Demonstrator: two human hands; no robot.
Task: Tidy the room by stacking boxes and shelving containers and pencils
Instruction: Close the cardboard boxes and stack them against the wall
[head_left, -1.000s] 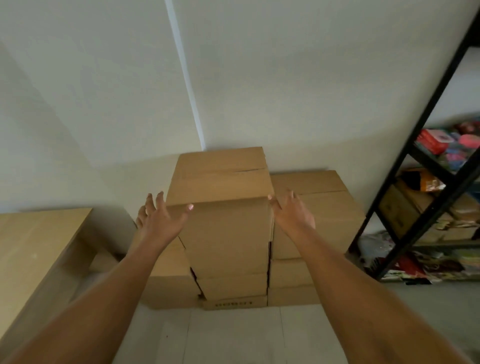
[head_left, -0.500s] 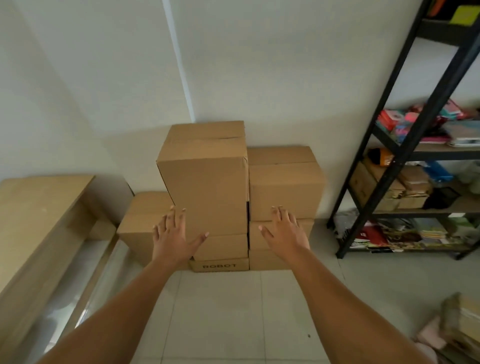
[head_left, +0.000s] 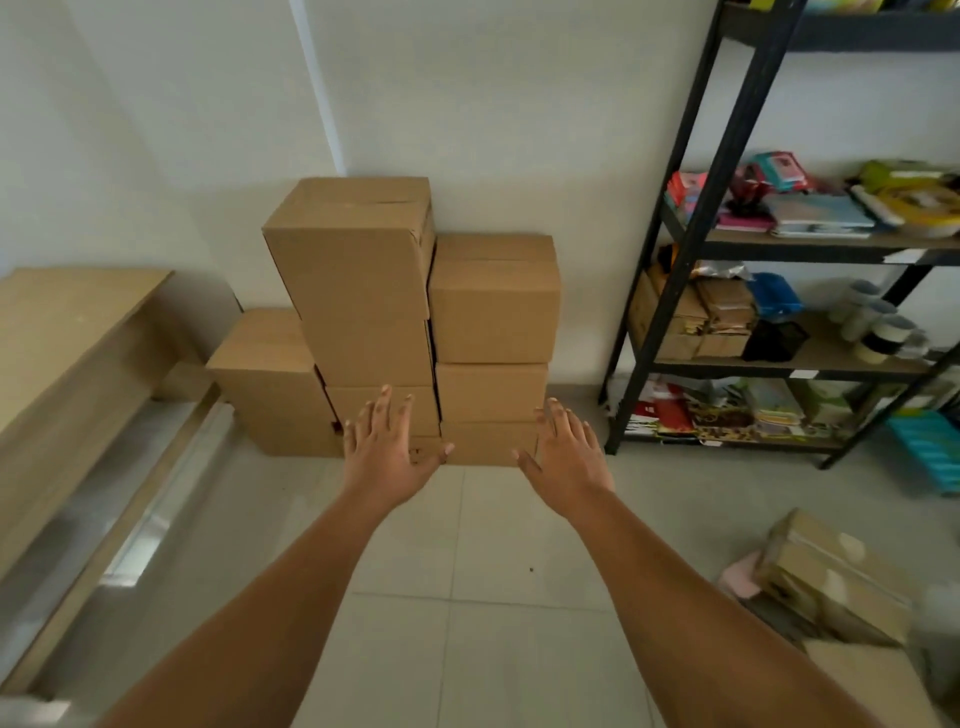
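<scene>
Cardboard boxes (head_left: 358, 280) stacked by wall | left hand (head_left: 387, 449) fingers spread, holding nothing | right hand (head_left: 566, 457) same

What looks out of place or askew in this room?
The top box of the middle stack sits twisted, overhanging the box below on the left. Loose boxes lie tilted on the floor at right, beside something pink. Both hands are open, holding nothing.
</scene>
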